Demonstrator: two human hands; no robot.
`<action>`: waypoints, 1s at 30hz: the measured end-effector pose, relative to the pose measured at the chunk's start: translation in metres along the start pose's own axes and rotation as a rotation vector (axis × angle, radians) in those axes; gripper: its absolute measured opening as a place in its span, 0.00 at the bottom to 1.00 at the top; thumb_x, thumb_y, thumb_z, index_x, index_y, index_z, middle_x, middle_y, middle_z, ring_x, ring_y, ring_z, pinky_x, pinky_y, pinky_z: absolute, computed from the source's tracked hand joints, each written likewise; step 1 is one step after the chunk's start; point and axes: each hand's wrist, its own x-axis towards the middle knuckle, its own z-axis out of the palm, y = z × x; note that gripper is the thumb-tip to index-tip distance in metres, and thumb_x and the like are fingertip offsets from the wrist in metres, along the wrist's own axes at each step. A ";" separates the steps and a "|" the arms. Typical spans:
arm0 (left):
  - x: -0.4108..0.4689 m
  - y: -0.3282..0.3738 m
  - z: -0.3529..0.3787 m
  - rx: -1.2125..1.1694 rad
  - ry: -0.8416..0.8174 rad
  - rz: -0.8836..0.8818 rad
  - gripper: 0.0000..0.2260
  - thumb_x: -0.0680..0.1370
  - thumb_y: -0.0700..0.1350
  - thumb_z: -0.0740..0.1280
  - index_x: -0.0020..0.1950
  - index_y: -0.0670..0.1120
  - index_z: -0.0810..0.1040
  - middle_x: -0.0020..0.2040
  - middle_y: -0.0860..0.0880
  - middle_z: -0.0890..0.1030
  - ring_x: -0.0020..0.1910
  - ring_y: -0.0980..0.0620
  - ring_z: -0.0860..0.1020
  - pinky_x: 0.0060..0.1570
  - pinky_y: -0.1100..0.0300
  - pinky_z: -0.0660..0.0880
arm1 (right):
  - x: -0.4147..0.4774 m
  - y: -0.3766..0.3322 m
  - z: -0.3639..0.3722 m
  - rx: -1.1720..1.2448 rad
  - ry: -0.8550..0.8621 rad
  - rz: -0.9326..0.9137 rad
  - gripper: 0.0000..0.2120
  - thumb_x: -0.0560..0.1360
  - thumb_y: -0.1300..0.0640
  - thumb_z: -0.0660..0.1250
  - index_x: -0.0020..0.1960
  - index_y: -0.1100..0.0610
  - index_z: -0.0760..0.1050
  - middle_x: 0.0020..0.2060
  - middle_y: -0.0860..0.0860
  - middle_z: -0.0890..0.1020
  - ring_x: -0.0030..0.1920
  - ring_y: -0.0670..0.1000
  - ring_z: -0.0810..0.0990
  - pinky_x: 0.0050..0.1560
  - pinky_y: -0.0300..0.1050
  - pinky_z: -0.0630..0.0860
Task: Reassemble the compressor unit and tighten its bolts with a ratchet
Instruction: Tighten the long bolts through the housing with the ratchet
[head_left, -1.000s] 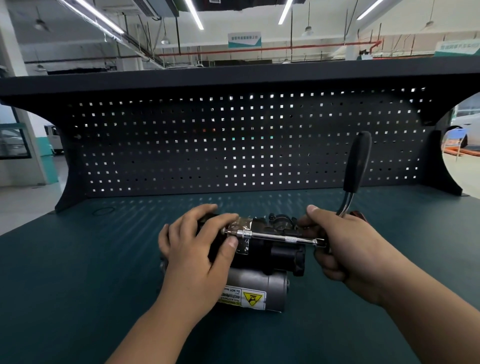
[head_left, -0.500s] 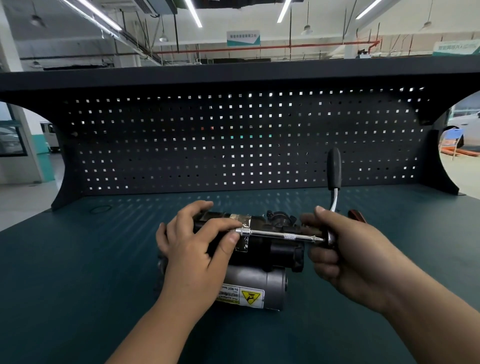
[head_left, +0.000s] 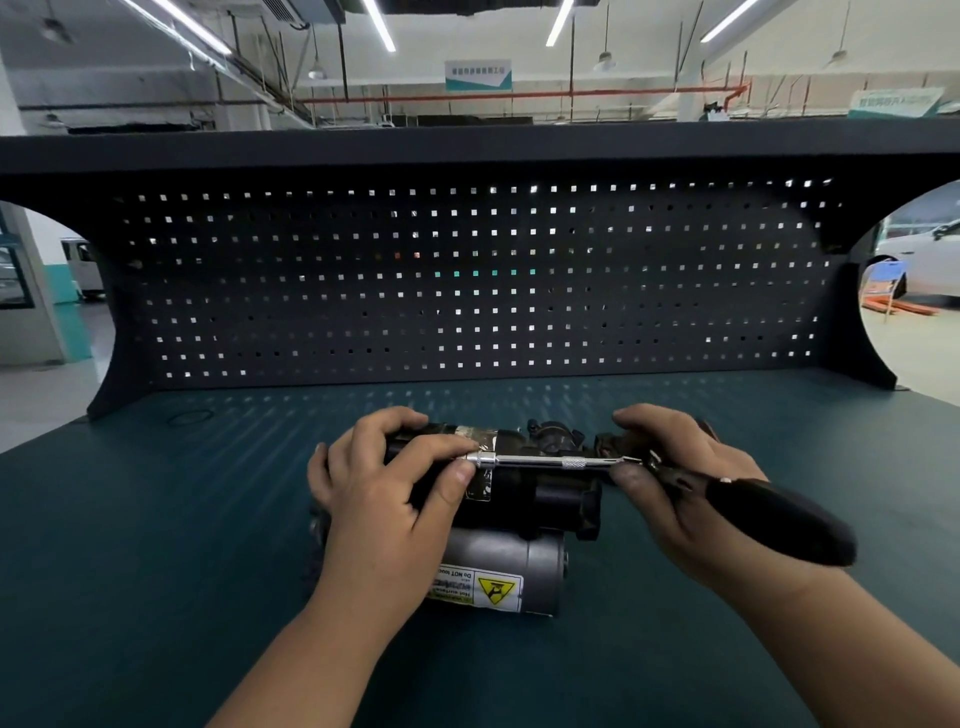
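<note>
The compressor unit (head_left: 524, 499) lies on its side on the green bench, black housing on top and a grey cylinder with a yellow warning label toward me. My left hand (head_left: 384, 493) grips the left end of the black housing, with the thumb beside the socket end of the extension. A chrome extension bar (head_left: 545, 460) runs level across the top of the unit. My right hand (head_left: 670, 483) holds the ratchet (head_left: 748, 506) at its head; the black handle points down and right, toward me.
The green bench top (head_left: 182, 545) spreads wide on every side of the unit. A dark pegboard back panel (head_left: 467, 291) with a shelf above stands behind. A faint ring mark (head_left: 189, 417) sits at the back left.
The ratchet handle has swung from pointing up and away to pointing down and right toward me. My left hand stays on the housing; the extension bar stays level.
</note>
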 end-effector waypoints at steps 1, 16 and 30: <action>0.000 0.000 0.000 -0.003 0.000 0.000 0.08 0.74 0.61 0.58 0.49 0.68 0.76 0.54 0.66 0.65 0.58 0.59 0.60 0.67 0.35 0.54 | 0.002 -0.003 0.000 0.007 0.009 0.013 0.16 0.76 0.44 0.59 0.60 0.50 0.67 0.41 0.40 0.76 0.38 0.47 0.78 0.38 0.36 0.72; 0.007 0.001 0.031 0.315 0.034 0.019 0.22 0.62 0.55 0.80 0.54 0.52 0.83 0.57 0.45 0.75 0.60 0.34 0.71 0.62 0.30 0.58 | 0.041 0.005 0.015 0.526 -0.198 1.078 0.26 0.78 0.35 0.50 0.44 0.55 0.75 0.19 0.47 0.71 0.18 0.48 0.66 0.22 0.39 0.63; 0.010 -0.010 0.016 0.149 0.019 -0.044 0.21 0.74 0.50 0.68 0.67 0.52 0.70 0.68 0.49 0.66 0.62 0.40 0.69 0.60 0.51 0.62 | 0.026 0.006 0.021 0.777 -0.017 0.946 0.12 0.74 0.51 0.57 0.39 0.45 0.78 0.31 0.44 0.73 0.25 0.45 0.69 0.26 0.39 0.66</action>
